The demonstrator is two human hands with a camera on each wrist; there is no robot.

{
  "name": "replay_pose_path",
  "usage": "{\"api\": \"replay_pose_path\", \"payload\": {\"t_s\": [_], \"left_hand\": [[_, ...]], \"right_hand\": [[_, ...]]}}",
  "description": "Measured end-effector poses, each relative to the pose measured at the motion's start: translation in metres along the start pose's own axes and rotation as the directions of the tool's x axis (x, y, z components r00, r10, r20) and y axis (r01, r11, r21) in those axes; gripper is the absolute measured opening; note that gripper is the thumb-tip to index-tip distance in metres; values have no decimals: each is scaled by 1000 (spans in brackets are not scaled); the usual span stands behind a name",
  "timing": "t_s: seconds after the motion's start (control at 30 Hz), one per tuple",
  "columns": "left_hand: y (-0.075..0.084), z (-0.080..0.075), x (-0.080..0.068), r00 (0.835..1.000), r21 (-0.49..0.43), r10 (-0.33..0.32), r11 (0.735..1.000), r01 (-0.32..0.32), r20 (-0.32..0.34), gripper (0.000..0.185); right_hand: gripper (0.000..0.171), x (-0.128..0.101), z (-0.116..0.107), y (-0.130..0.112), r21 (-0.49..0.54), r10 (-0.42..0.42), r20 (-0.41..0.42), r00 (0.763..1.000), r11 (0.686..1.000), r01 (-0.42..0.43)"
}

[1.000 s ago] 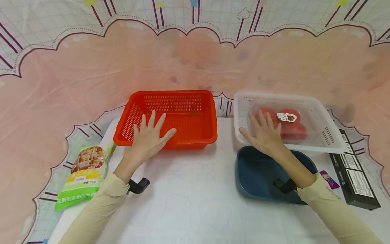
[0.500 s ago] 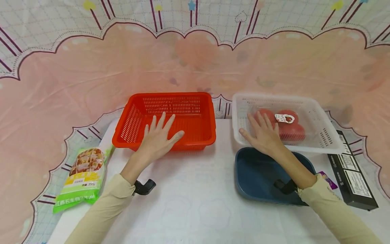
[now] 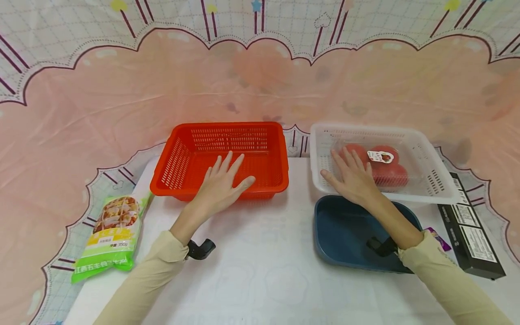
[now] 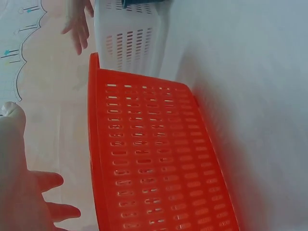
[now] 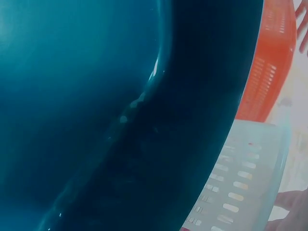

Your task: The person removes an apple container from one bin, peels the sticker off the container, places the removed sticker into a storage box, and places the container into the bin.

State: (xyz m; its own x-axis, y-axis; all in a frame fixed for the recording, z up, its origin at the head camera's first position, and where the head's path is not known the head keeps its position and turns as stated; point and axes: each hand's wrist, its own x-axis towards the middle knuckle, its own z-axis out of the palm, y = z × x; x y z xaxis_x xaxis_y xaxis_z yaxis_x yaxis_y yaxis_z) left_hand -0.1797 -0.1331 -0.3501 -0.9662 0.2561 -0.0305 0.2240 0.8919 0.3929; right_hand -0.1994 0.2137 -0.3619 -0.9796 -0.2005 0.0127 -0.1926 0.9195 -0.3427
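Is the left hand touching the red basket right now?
Apart. The left wrist view shows it: a strip of pale backdrop lies between the left hand and the rim of the red basket.

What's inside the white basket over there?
A clear pack of round red items, perhaps tomatoes, with a white label. From the head view, the right hand hides part of the pack, and what lies beneath the pack is covered.

Household-type setup, exact rm. unclear: pastel cloud-print cloth [image 3: 260,76] behind white worktop [image 3: 260,284], w/ 1 red basket [image 3: 233,137], 1 white basket [image 3: 428,180], 1 blue tub [image 3: 345,253] & 1 green food bag [image 3: 109,239], i.e. all everyday home/kitchen-type goods.
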Motion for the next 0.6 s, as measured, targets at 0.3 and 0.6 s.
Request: {"api": "replay_pose_path", "payload": {"t_s": [0.3, 0.6], "left_hand": [[9, 7, 4, 1000, -17, 27, 999, -27, -7, 82], [25, 13, 8, 998, -62, 66, 996, -66, -3, 82]], "right_hand": [[83, 2, -2, 6, 18, -20, -5, 1000, 1000, 20], [82, 2, -5, 14, 40, -39, -33, 999, 998, 40]]}}
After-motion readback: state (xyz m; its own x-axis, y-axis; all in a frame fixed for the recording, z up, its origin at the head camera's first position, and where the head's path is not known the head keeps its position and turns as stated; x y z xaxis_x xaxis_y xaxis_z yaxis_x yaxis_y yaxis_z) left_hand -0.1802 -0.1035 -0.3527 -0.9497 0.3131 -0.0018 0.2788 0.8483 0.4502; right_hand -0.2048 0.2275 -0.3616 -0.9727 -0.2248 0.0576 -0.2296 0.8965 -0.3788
